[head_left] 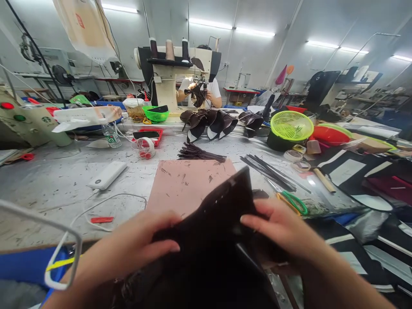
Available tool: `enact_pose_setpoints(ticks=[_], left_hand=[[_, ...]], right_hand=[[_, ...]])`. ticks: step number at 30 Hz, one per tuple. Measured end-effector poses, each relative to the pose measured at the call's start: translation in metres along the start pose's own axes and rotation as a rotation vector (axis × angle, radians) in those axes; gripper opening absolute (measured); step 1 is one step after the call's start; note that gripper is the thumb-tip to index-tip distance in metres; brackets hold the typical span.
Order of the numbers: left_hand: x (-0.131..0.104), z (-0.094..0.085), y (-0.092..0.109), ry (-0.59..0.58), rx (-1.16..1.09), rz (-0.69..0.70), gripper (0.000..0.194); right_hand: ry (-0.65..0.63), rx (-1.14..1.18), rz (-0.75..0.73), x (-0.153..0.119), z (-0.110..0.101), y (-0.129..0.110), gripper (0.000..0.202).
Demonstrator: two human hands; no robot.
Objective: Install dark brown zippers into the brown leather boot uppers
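Observation:
A dark brown, nearly black leather piece [215, 240] hangs between my hands at the front edge of the table. My left hand [157, 238] pinches its left edge, thumb in front and fingers behind. On the right, my right hand [270, 221] grips the piece near its raised pointed corner, thumb on the near face. The lower part of the leather falls out of view in deep shadow. Behind it lies a pink board [189, 180], partly covered. Dark leather strips [201, 152] are bunched at the board's far edge.
More strips [270, 171], green-handled scissors [294, 202] and a hammer [323, 180] lie to the right. A white power bank [107, 176] with a cable is left. A yellow-green basket [291, 125] stands behind. Across the table, a person [214, 92] works at a sewing machine [164, 86].

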State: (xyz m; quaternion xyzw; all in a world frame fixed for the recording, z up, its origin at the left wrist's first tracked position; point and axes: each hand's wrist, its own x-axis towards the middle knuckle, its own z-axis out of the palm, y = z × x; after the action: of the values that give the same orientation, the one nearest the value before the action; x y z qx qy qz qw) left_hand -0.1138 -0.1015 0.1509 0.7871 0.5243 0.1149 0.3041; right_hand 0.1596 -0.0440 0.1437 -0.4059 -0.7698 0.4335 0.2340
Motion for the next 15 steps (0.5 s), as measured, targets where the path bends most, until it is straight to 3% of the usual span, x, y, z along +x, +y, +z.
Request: enact_pose_setpoints(ticks=[2, 4, 7, 9, 10, 12, 15], left_hand=[[0.008, -0.019, 0.006, 0.169, 0.093, 0.06, 0.017], [0.024, -0.034, 0.012, 0.472, 0.265, 0.047, 0.014], [0.043, -0.048, 0.021, 0.955, 0.562, 0.039, 0.015], [0.047, -0.05, 0.023, 1.167, 0.685, 0.124, 0.015], [0.046, -0.048, 0.021, 1.218, 0.718, 0.174, 0.015], [0.045, -0.038, 0.011, 1.182, 0.741, 0.255, 0.016], [0.046, -0.008, -0.012, 0.862, 0.681, 0.269, 0.016]], right_hand=[[0.058, -0.046, -0.023, 0.024, -0.022, -0.014, 0.022], [0.181, -0.078, -0.066, 0.055, -0.037, -0.027, 0.019], [0.463, -0.121, -0.236, 0.093, -0.048, -0.046, 0.018], [0.651, -0.181, -0.379, 0.102, -0.048, -0.051, 0.018], [0.713, -0.216, -0.43, 0.102, -0.047, -0.049, 0.018], [0.721, -0.269, -0.469, 0.096, -0.039, -0.033, 0.017], [0.444, -0.288, -0.413, 0.082, -0.016, 0.019, 0.015]])
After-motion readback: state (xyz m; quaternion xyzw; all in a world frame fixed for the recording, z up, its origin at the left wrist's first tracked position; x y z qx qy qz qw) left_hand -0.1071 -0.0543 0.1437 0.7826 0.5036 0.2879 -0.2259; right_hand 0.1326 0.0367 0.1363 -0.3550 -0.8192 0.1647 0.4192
